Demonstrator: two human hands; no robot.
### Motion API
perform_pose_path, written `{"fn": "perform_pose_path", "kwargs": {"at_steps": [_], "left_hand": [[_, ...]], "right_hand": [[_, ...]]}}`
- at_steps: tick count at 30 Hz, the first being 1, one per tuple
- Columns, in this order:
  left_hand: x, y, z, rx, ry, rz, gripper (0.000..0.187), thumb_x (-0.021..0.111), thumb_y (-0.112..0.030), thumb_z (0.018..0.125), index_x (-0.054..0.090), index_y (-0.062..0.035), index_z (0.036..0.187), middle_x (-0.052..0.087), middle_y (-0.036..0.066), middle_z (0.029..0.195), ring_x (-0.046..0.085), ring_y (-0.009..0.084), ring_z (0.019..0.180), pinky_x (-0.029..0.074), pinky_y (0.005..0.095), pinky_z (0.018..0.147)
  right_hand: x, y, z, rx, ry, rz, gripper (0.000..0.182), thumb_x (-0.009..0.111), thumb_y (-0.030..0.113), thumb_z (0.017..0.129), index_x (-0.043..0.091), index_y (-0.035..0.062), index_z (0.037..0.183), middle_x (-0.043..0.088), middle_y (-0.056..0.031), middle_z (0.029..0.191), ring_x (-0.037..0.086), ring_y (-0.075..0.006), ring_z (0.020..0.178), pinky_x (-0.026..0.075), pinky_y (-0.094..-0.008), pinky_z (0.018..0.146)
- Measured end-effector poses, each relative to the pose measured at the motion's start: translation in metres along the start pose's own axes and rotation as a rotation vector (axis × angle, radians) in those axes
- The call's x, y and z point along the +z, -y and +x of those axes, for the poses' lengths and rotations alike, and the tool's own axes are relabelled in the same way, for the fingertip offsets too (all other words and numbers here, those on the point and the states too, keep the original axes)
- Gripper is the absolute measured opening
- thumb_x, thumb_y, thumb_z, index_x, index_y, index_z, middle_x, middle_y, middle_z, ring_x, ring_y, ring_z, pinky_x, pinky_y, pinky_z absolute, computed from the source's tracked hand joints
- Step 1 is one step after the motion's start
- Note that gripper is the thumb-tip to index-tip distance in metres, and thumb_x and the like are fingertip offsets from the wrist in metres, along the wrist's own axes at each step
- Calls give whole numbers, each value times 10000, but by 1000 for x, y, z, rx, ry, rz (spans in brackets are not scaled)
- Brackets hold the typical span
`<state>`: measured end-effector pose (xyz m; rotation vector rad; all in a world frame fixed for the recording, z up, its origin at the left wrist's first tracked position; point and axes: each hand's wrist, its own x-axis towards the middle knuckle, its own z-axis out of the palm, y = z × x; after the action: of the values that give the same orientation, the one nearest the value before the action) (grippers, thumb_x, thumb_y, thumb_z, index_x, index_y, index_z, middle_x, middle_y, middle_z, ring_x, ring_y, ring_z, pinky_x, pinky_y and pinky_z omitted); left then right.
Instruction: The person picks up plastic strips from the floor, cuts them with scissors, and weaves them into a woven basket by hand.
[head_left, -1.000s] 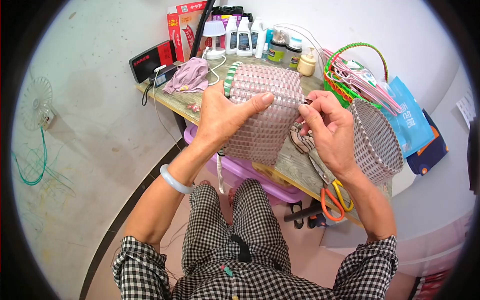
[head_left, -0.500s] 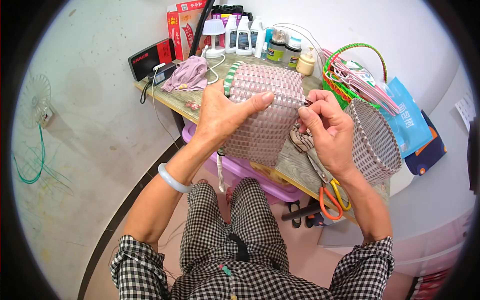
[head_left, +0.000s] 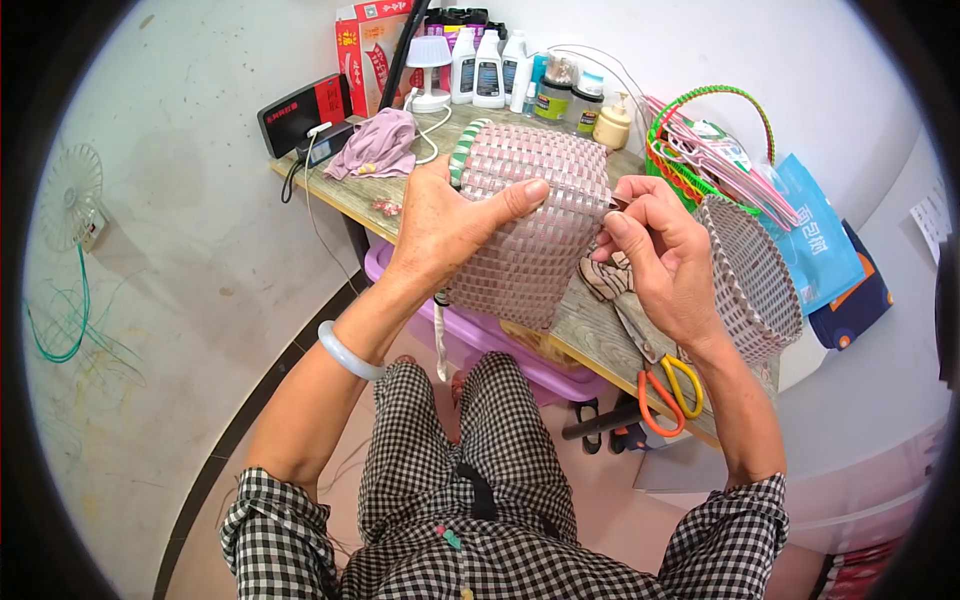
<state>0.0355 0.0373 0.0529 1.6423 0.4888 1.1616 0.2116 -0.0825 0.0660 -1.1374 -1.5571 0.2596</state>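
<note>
A woven basket (head_left: pixel 520 250) in pale pink and silvery strips is held up over the table's front edge, tilted, with a green-and-white rim at its left. My left hand (head_left: pixel 450 215) grips it from the left, thumb stretched across the woven side and the other fingers hidden behind it. At the basket's right corner, my right hand (head_left: pixel 660 245) pinches with thumb and forefinger a small dark strip end that sticks out there. A white strip (head_left: pixel 440 345) dangles below the basket's left side.
Scissors (head_left: pixel 665 385) with orange and yellow handles lie beside a striped bundle (head_left: pixel 605 278) on the table (head_left: pixel 335 190). A second woven basket (head_left: pixel 750 285) stands right, near a green basket (head_left: pixel 680 170). Bottles (head_left: pixel 488 75), a lamp (head_left: pixel 430 65) and a pink cloth (head_left: pixel 375 145) are behind.
My right hand has shifted slightly right at the basket's corner, still pinching. The left hand keeps its hold, and the basket has barely moved.
</note>
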Motion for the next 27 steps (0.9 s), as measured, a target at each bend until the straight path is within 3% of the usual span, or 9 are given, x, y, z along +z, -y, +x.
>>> {"fn": "perform_pose_path", "kwargs": {"at_steps": [17, 20, 27], "left_hand": [[2, 0, -2, 26, 14, -57, 366, 809, -246, 768, 664, 24, 968, 666, 42, 813, 599, 84, 695, 495, 228, 618], [0, 2, -2, 0, 9, -28, 375, 809, -251, 768, 662, 27, 973, 671, 47, 825, 604, 86, 701, 499, 232, 622], [3, -4, -3, 18, 16, -18, 409, 817, -267, 755, 652, 26, 989, 675, 41, 816, 610, 85, 697, 506, 231, 638]], "right_hand": [[13, -2, -4, 39, -173, 20, 149, 658, 26, 858, 582, -46, 751, 541, -98, 974, 540, -74, 688, 454, -208, 557], [5, -2, -5, -40, -99, -160, 166, 667, 29, 848, 572, -42, 733, 540, -106, 973, 541, -84, 726, 447, -211, 566], [2, 7, -8, 37, -93, -133, 164, 646, 19, 852, 552, -40, 731, 543, -124, 999, 542, -108, 764, 449, -233, 601]]}}
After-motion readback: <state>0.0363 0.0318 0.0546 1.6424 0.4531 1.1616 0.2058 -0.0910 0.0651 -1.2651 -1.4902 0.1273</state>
